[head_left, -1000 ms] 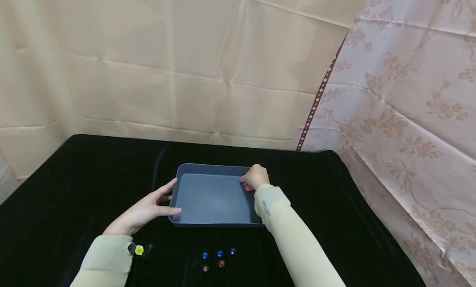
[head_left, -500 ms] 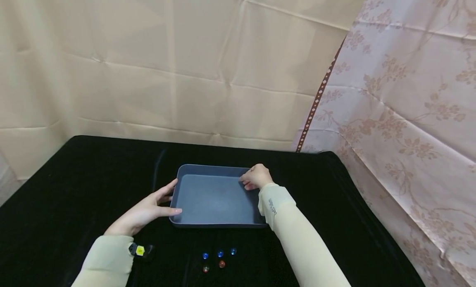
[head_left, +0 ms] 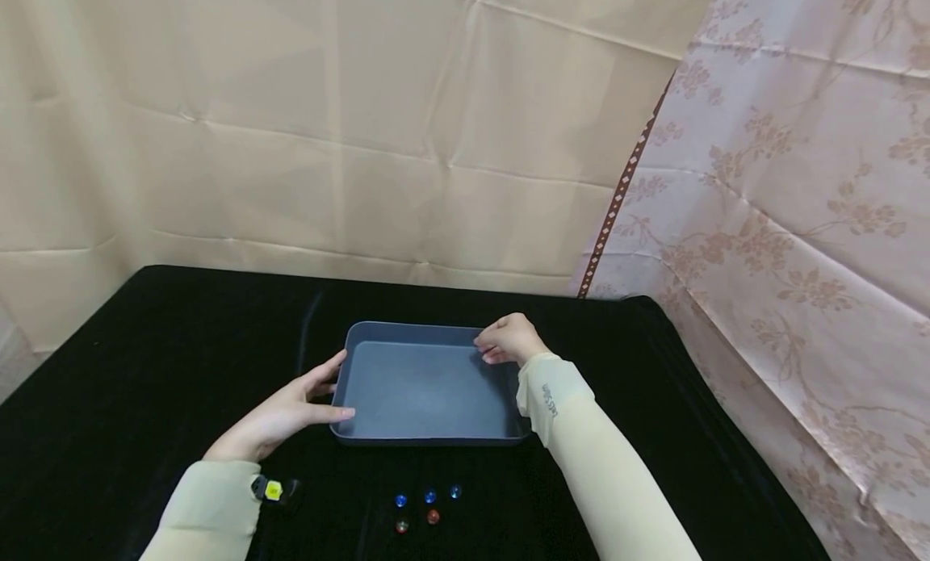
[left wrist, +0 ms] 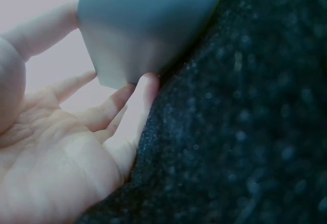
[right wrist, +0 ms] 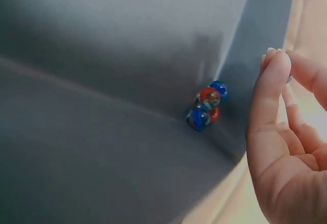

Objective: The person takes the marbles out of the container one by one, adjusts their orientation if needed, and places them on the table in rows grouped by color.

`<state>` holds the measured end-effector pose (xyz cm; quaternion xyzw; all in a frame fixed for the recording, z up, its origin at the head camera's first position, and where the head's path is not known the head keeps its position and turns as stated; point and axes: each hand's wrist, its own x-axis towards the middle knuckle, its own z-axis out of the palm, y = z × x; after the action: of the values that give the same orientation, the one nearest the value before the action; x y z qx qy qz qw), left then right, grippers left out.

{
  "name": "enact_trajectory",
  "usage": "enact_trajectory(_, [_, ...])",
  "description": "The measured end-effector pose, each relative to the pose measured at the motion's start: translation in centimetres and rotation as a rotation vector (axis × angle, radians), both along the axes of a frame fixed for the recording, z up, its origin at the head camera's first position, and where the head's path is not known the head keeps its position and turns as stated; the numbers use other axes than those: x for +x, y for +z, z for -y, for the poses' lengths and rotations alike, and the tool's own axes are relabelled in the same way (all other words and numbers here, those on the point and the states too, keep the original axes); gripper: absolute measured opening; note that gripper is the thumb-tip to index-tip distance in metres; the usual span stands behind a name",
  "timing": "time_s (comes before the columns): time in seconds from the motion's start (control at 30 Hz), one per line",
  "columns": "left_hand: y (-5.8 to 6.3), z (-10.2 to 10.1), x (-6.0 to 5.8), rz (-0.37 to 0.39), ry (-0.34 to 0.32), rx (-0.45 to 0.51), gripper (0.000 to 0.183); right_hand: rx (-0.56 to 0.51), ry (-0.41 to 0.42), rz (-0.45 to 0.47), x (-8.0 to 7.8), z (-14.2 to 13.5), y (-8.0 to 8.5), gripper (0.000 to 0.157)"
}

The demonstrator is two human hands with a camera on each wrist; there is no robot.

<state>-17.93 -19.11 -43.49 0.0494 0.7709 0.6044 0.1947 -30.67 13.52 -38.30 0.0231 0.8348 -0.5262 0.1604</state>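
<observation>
A blue-grey rectangular tray [head_left: 421, 391] lies on the black cloth. My left hand [head_left: 279, 412] holds its left side, thumb over the rim and fingers against the outer wall; the left wrist view shows the fingertips [left wrist: 148, 81] touching the wall. Above the tray's far right corner, my right hand [head_left: 512, 339] has thumb and fingertips pinched together. In the right wrist view a dark glassy sliver, apparently a marble [right wrist: 290, 79], shows behind the thumb tip, mostly hidden. Several blue and red glass marbles [right wrist: 198, 118] cluster in that corner of the tray, hidden in the head view.
In front of the tray, three blue marbles [head_left: 430, 496] and two reddish ones [head_left: 433, 517] lie on the black cloth [head_left: 182, 359]. A beige curtain [head_left: 363, 141] hangs behind the table, and a flowered curtain [head_left: 792, 222] on the right.
My right hand has lifted a little and shifted right, away from the tray's corner. The left hand, the tray and the marbles in front stay where they were.
</observation>
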Motion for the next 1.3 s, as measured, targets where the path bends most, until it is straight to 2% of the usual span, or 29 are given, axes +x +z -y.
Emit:
enact_trajectory(0.47, [0.0, 0.0, 0.0, -0.006, 0.006, -0.005, 0.091, -0.037, 0.031, -0.015, 0.1, -0.3, 1.3, 0.020])
enact_trajectory(1.03, [0.0, 0.0, 0.0, -0.012, -0.006, 0.016, 0.090, -0.047, 0.045, -0.011, 1.1, -1.4, 1.1, 0.023])
enact_trajectory(1.3, [0.0, 0.0, 0.1, -0.011, -0.004, 0.005, 0.090, -0.017, 0.060, -0.017, 1.9, -1.5, 1.2, 0.021])
